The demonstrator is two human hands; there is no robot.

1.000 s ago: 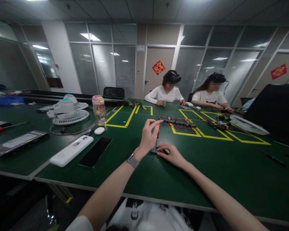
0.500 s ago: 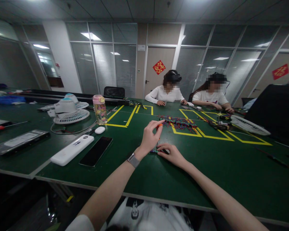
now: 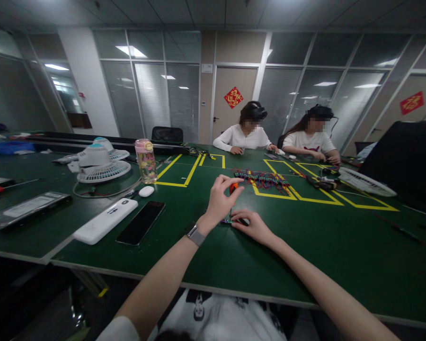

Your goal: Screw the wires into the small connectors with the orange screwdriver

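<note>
My left hand [image 3: 219, 198] is curled round the orange handle of a screwdriver [image 3: 233, 188], with the thumb and index finger at its top. The thin shaft points down at a small circuit board [image 3: 226, 221] on the green table. Fingers of my right hand [image 3: 252, 226] close on the board's right end and rest low against the tabletop. A dark piece shows beneath those fingers, too small to name. Just beyond my hands lies a row of small boards with red and blue wires [image 3: 264, 181].
On the left are a black phone [image 3: 141, 222], a white power bank-like block [image 3: 106, 221], a white oval case [image 3: 146, 191], a bottle [image 3: 146, 161] and white fans [image 3: 104, 170]. Yellow tape [image 3: 275, 195] marks the green table [image 3: 298, 255]. Two people sit across it.
My left thumb and index finger have shifted on the screwdriver, and more of its orange handle shows. The right hand stays at the board. The whole view has moved slightly.
</note>
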